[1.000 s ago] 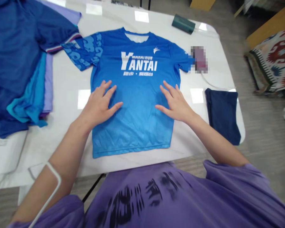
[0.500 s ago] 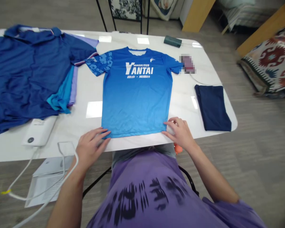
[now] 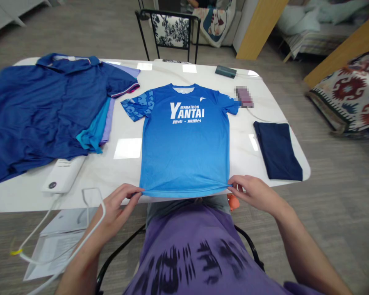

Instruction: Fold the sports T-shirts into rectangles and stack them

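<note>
A blue T-shirt (image 3: 184, 151) with white lettering lies face up on the white table (image 3: 126, 172), its collar away from me and its hem near the front edge. My left hand (image 3: 121, 207) pinches the hem's left corner between thumb and fingers. At the opposite corner, my right hand (image 3: 249, 190) is closed on the hem in the same way. Between both hands the hem is pulled fairly straight, with slight creases running in from the right corner.
Left lies a heap of shirts with a navy polo shirt (image 3: 49, 110) on top, partly over a white device (image 3: 64, 174) with a cable. To the right are a folded navy cloth (image 3: 278, 149), a blurred phone-like object (image 3: 244, 97) and a dark green case (image 3: 226, 71). A chair (image 3: 170, 30) stands behind.
Both hands have gone from resting at the shirt's bottom corners to pinching them. The hem now sits closer to the table's front edge. The camera view has shifted upward.
</note>
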`<state>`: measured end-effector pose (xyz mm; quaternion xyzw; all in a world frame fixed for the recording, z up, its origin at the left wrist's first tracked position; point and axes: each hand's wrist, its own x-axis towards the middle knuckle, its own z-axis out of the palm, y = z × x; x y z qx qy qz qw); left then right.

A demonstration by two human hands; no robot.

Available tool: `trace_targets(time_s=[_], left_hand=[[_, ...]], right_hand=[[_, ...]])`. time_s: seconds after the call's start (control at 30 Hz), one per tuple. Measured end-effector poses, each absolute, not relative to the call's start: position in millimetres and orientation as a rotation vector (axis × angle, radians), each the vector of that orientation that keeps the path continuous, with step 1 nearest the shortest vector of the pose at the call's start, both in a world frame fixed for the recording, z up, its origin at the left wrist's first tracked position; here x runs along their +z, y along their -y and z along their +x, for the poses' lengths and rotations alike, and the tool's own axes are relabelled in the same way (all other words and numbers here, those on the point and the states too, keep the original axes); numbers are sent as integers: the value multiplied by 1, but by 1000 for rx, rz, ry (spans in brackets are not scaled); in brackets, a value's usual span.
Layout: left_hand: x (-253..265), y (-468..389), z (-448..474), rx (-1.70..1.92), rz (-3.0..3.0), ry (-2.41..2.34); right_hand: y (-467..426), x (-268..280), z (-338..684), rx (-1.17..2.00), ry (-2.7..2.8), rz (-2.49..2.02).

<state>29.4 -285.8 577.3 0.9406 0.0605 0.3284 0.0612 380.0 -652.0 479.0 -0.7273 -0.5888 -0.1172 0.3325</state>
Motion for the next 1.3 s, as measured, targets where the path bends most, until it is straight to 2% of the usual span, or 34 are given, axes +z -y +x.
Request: trace_targets(time_s=[0.2, 0.3, 0.37, 0.63, 0.9, 1.13, 1.3], left_hand=[[672, 276, 118, 1507, 2755, -348], [708, 248, 181, 1593, 2716, -459], [716, 231, 211, 1545, 2776, -546], [694, 190, 236, 1222, 2991, -756], [689, 169, 229, 1262, 2850, -967], [695, 163, 232, 1217, 2813, -979], [704, 172, 232, 1351, 2711, -853]], right_hand=[[633, 597, 450, -476, 1472, -1881], [591, 640, 497, -610, 1237, -1944], [569, 650, 514, -604, 1096, -2012], [552, 621, 482, -456, 1020, -2267], [536, 592, 470, -377, 1203, -2317], [592, 591, 521, -239, 1042, -1870], [622, 594, 553, -39, 908, -1495]])
